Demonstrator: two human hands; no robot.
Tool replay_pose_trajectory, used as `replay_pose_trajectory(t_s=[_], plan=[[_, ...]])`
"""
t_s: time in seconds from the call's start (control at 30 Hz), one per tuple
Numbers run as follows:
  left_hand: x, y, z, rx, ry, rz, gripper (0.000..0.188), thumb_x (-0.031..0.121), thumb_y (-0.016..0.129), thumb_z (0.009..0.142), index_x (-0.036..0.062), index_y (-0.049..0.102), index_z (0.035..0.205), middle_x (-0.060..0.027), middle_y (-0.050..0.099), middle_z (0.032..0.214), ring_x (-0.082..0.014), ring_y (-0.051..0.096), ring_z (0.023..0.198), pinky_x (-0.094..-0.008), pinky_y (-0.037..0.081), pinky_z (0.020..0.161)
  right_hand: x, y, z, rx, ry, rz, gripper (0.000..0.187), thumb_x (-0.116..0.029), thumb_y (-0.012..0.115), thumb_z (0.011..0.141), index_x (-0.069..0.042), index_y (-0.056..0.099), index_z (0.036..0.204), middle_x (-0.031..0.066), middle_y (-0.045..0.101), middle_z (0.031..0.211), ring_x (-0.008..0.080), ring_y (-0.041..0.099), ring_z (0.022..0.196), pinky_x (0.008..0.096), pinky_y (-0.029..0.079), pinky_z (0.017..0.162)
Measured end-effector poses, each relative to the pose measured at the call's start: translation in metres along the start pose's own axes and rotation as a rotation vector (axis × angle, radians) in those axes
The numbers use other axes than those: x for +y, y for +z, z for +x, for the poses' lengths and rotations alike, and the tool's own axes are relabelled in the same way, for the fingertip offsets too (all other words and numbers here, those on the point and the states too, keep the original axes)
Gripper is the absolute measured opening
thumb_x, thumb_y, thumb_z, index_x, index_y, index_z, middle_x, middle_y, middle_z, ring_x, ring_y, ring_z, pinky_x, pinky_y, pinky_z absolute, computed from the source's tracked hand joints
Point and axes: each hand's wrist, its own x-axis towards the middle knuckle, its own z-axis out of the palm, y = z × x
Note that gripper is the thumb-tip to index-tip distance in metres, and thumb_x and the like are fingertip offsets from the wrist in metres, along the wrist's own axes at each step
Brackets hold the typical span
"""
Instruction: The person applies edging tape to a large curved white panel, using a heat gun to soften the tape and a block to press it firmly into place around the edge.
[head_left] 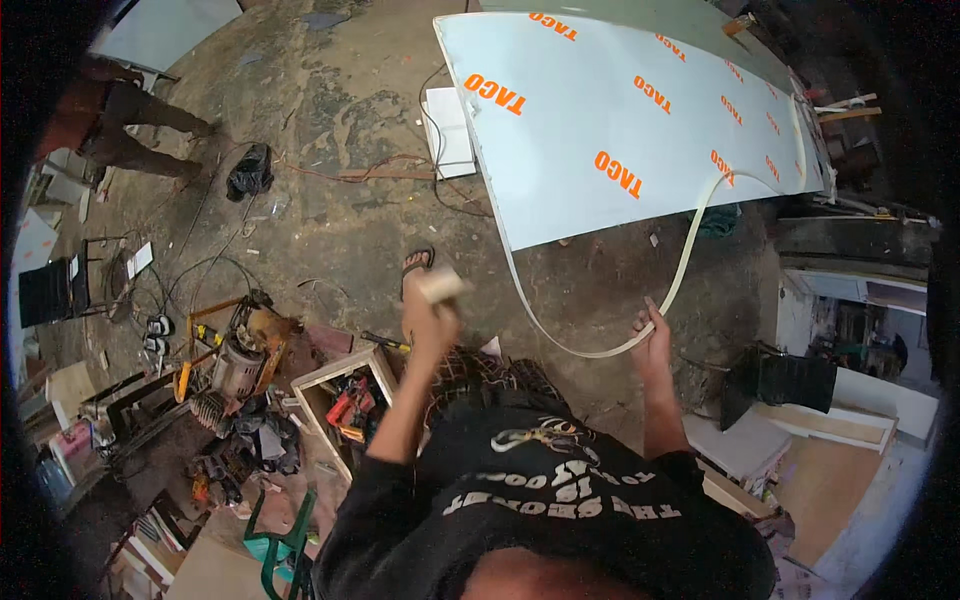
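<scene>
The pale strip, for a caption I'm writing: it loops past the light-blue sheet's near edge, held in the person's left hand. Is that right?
Not the left hand: the head view shows the pale strip held in the person's right hand. It does loop past the near edge of the light-blue sheet.

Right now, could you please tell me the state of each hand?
Left hand: closed, holding a pale block, slightly blurred.
Right hand: fingers lightly closed, holding a long pale strip.
</scene>
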Motion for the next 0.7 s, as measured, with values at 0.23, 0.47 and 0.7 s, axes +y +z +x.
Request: replay_pose_trajectory(t_s=[0.23, 0.47, 0.7], plan=[[-0.057, 0.074, 0.261, 0.186, -0.022, -0.069, 0.039, 0.005, 0.059, 0.073, 0.0028, 0.057, 0.112, -0.0185, 0.064, 0.101, -0.037, 0.062, 0.096, -0.0401, 0.049, 0.082, 0.002, 0.005, -0.009, 0.11, -0.064, -0.034, 0.044, -0.032, 0.06, 0.093, -0.005, 0.051, 0.127, 0.0002, 0.053, 0.084, 0.0109, 0.047, 0.064, 0.0289, 0.04, 0.061], [-0.073, 0.128, 0.301, 0.057, 0.193, -0.047, 0.029, 0.003, 0.061, 0.075, 0.0012, 0.057, 0.103, -0.0194, 0.064, 0.093, -0.0361, 0.063, 0.085, -0.0415, 0.049, 0.075, 0.021, 0.002, -0.007, 0.17, -0.031, 0.075, 0.019, -0.019, 0.056, 0.096, -0.011, 0.059, 0.113, -0.003, 0.051, 0.065, 0.0094, 0.051, 0.055, 0.028, 0.041, 0.049], [-0.034, 0.099, 0.178, -0.238, -0.175, -0.301, 0.021, -0.001, 0.063, 0.076, 0.0018, 0.055, 0.095, -0.0099, 0.056, 0.086, -0.0212, 0.054, 0.082, -0.0356, 0.045, 0.074, 0.051, -0.011, 0.0, -0.112, -0.01, 0.23, 0.027, -0.018, 0.056, 0.096, -0.005, 0.056, 0.118, -0.0017, 0.054, 0.07, 0.0107, 0.052, 0.06, 0.0281, 0.044, 0.052]])
